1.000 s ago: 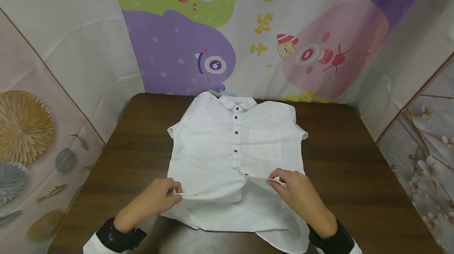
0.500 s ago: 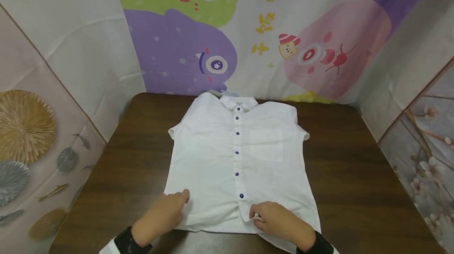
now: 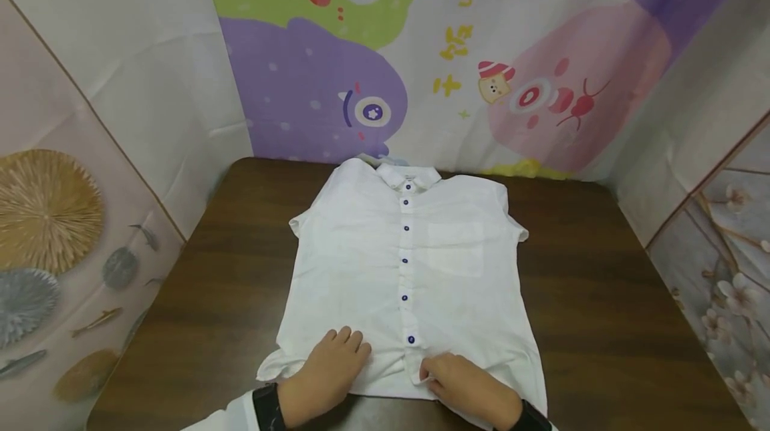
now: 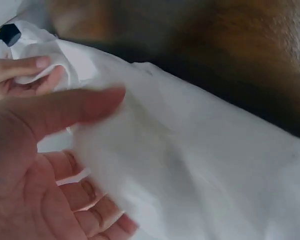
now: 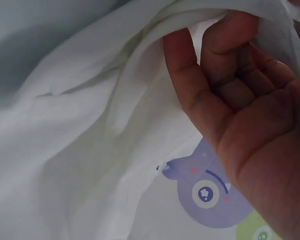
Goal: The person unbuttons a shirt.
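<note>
A white shirt (image 3: 355, 250) reaches the far edge of the desk (image 3: 589, 297). The right hand (image 3: 464, 381) pinches its hem (image 3: 391, 393); tugging could wrinkle it. The left hand (image 3: 332, 365) seems loose, though blurry.

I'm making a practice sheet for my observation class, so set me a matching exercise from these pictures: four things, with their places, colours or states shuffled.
Things:
1. shirt
2. buttons
3. table
4. right hand

Descriptions:
A. gripping the shirt near its bottom edge
B. dark brown, under the shirt
C. white, lying front side up
D. dark blue, in a line down the shirt's front

Right pairs: 1-C, 2-D, 3-B, 4-A
</note>
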{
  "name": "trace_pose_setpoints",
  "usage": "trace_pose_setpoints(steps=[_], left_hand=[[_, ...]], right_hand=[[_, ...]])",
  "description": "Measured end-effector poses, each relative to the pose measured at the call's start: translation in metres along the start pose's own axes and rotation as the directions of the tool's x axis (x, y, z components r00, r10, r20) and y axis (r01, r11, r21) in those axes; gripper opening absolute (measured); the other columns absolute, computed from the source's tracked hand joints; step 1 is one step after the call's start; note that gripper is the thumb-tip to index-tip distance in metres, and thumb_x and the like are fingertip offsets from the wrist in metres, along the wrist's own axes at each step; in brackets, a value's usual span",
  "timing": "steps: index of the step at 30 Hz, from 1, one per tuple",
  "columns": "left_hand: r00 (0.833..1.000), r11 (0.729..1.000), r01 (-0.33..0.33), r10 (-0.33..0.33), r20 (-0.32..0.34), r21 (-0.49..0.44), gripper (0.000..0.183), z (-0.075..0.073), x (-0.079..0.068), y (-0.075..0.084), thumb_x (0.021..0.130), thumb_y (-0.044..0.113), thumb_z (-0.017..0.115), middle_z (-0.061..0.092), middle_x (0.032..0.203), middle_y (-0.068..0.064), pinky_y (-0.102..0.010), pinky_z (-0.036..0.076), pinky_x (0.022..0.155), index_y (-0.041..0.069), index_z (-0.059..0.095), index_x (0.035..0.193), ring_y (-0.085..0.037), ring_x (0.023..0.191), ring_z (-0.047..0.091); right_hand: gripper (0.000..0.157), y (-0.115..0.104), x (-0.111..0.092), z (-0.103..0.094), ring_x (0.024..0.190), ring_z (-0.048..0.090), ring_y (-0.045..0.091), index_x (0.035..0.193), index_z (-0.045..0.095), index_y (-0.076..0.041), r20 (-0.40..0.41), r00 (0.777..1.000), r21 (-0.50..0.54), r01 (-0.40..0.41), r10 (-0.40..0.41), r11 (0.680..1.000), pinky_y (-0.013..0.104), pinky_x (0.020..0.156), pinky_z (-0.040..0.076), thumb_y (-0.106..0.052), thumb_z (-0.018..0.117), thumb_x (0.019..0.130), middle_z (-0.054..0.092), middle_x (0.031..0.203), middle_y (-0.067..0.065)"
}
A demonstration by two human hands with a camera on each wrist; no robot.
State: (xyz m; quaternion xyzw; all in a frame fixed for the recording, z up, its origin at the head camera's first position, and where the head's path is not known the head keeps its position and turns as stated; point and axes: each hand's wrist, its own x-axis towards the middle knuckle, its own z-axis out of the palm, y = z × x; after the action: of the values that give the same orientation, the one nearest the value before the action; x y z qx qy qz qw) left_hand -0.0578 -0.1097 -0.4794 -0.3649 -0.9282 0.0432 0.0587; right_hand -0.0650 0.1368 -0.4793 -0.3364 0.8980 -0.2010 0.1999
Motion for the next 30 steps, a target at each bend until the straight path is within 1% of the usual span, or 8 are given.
trace_pose_setpoints(steps=[6, 11, 15, 17, 20, 23, 27, 30], left_hand=[[0.997, 0.969, 0.071, -0.066, 0.030, -0.237, 0.010, -0.008, 0.008, -0.014, 0.081, 0.020, 0.068, 0.052, 0.072, 0.003, -0.023, 0.039, 0.056, 0.012, 0.062, 0.080, -0.011, 0.064, 0.047], [0.989, 0.821, 0.143, -0.131, 0.061, -0.553, 0.015, -0.027, 0.014, -0.032, 0.092, 0.021, 0.056, 0.050, 0.074, 0.006, -0.021, 0.039, 0.059, 0.012, 0.060, 0.081, -0.006, 0.065, 0.043], [0.986, 0.679, 0.158, -0.144, 0.081, -0.717, 0.021, -0.035, 0.016, -0.041, 0.096, 0.021, 0.048, 0.052, 0.081, 0.005, -0.021, 0.040, 0.064, 0.012, 0.060, 0.083, -0.004, 0.070, 0.043], [0.990, 0.639, 0.136, -0.110, 0.086, -0.757, 0.023, -0.035, 0.016, -0.043, 0.097, 0.021, 0.045, 0.054, 0.087, 0.003, -0.023, 0.042, 0.067, 0.010, 0.061, 0.085, -0.005, 0.074, 0.047], [0.991, 0.661, 0.114, -0.027, 0.129, -0.741, 0.025, -0.030, 0.013, -0.041, 0.098, 0.021, 0.044, 0.058, 0.093, 0.000, -0.026, 0.043, 0.075, 0.009, 0.062, 0.087, -0.009, 0.083, 0.051], [0.980, 0.744, 0.101, 0.040, 0.195, -0.661, 0.022, -0.022, 0.011, -0.035, 0.096, 0.022, 0.047, 0.060, 0.099, -0.003, -0.031, 0.044, 0.080, 0.012, 0.063, 0.084, -0.016, 0.092, 0.053], [0.953, 0.826, 0.144, 0.032, 0.301, -0.546, 0.018, -0.013, 0.009, -0.026, 0.093, 0.027, 0.054, 0.060, 0.113, -0.008, -0.042, 0.045, 0.086, 0.014, 0.063, 0.084, -0.028, 0.107, 0.052], [0.923, 0.835, 0.211, 0.000, 0.385, -0.508, 0.020, -0.010, 0.009, -0.022, 0.090, 0.033, 0.057, 0.055, 0.125, -0.014, -0.054, 0.042, 0.089, 0.014, 0.061, 0.085, -0.038, 0.117, 0.047]], right_hand=[[0.004, -0.003, -0.004, -0.009, 0.064, 0.049, 0.003, 0.089, 0.059, -0.011, -0.070, 0.997, 0.010, -0.017, 0.017, 1.000, 0.022, 0.060, 0.042, -0.009, 0.060, 0.087, 0.060, 0.073, -0.002], [0.006, -0.008, -0.006, -0.030, 0.059, 0.041, 0.000, 0.093, 0.058, -0.012, -0.155, 0.987, 0.048, -0.045, 0.052, 0.998, 0.020, 0.055, 0.037, -0.017, 0.058, 0.090, 0.057, 0.067, -0.006], [0.009, -0.016, -0.010, -0.043, 0.053, 0.036, -0.001, 0.094, 0.055, -0.014, -0.211, 0.975, 0.058, -0.060, 0.071, 0.997, 0.018, 0.051, 0.034, -0.022, 0.058, 0.090, 0.045, 0.058, -0.011], [0.010, -0.020, -0.011, -0.047, 0.050, 0.031, -0.001, 0.094, 0.053, -0.014, -0.189, 0.980, 0.088, -0.055, 0.071, 0.995, 0.017, 0.048, 0.031, -0.022, 0.058, 0.091, 0.036, 0.055, -0.013], [0.009, -0.023, -0.011, -0.047, 0.048, 0.030, -0.001, 0.096, 0.053, -0.014, -0.089, 0.995, 0.128, -0.034, 0.045, 0.991, 0.017, 0.046, 0.031, -0.021, 0.057, 0.091, 0.035, 0.055, -0.013], [0.012, -0.023, -0.009, -0.040, 0.049, 0.034, 0.000, 0.102, 0.055, -0.015, 0.062, 0.997, 0.144, -0.053, 0.045, 0.988, 0.018, 0.048, 0.033, -0.020, 0.056, 0.091, 0.038, 0.056, -0.012], [0.020, -0.021, -0.005, -0.022, 0.053, 0.037, 0.003, 0.110, 0.055, -0.018, 0.211, 0.975, 0.104, -0.101, 0.078, 0.989, 0.020, 0.052, 0.035, -0.020, 0.057, 0.090, 0.041, 0.058, -0.009], [0.024, -0.019, -0.002, -0.009, 0.058, 0.041, 0.001, 0.113, 0.057, -0.017, 0.257, 0.963, 0.082, -0.107, 0.083, 0.991, 0.020, 0.056, 0.038, -0.022, 0.058, 0.089, 0.048, 0.064, -0.010]])
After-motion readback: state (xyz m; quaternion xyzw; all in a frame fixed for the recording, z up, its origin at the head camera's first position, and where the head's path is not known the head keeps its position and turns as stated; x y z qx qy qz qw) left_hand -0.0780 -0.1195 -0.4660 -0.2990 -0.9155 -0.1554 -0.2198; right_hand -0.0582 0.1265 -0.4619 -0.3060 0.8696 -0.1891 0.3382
